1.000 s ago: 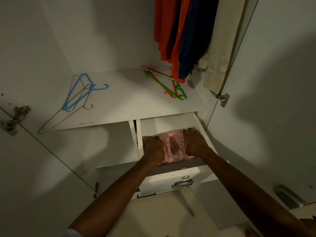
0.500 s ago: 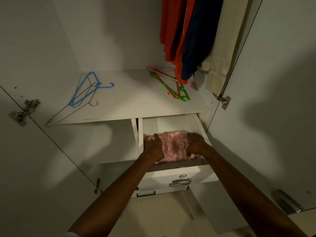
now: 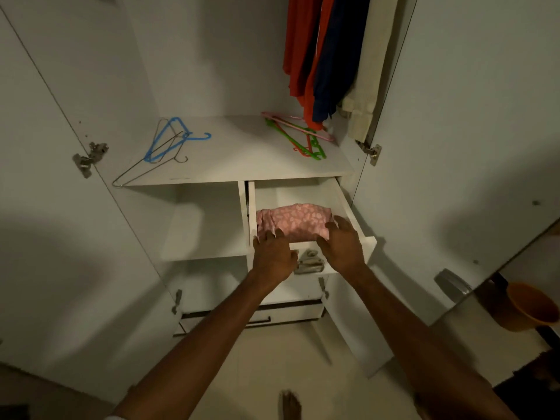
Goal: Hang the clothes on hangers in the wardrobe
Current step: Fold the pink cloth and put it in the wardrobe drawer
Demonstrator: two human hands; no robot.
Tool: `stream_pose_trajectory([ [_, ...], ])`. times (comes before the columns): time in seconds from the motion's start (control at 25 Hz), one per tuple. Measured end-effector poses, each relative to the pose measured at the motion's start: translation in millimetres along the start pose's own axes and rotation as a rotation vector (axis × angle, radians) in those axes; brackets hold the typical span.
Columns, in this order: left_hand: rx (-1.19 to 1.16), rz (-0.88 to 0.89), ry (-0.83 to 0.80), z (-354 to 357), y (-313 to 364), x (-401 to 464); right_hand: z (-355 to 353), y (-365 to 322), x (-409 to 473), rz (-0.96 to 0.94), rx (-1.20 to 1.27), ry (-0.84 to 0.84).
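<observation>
— White wardrobe (image 3: 212, 56) walls are all around. What is inside?

— Red, blue and cream clothes (image 3: 327, 56) hang at the top right. Below them is a white shelf (image 3: 236, 153). A blue hanger (image 3: 169, 137) and a wire hanger (image 3: 145, 168) lie on its left side. Green and pink hangers (image 3: 303, 134) lie on its right side.

— Where is the pink cloth (image 3: 294, 221)?

— Folded up in the open drawer (image 3: 348, 204), under the shelf.

— What are the hands doing?

— The left hand (image 3: 272, 256) and right hand (image 3: 342, 247) are side by side at the front of the drawer. Both have fingers spread, with fingertips on the near edge of the pink cloth. They grip nothing.
</observation>
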State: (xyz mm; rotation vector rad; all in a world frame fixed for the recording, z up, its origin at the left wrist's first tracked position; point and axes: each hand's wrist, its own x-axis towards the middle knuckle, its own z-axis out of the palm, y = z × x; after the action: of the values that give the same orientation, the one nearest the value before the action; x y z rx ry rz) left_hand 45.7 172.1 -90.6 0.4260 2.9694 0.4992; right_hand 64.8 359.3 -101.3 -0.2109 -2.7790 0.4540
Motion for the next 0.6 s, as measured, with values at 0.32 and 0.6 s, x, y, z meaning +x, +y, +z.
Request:
stream_pose_trajectory([
  [0.32, 0.125, 0.025, 0.064, 26, 2, -74, 25, 3, -87, -0.003, -0.021, 0.029],
  [0.6, 0.112, 0.011, 0.057, 27, 0, -74, 32, 7, -94, -0.018, -0.042, -0.064],
])
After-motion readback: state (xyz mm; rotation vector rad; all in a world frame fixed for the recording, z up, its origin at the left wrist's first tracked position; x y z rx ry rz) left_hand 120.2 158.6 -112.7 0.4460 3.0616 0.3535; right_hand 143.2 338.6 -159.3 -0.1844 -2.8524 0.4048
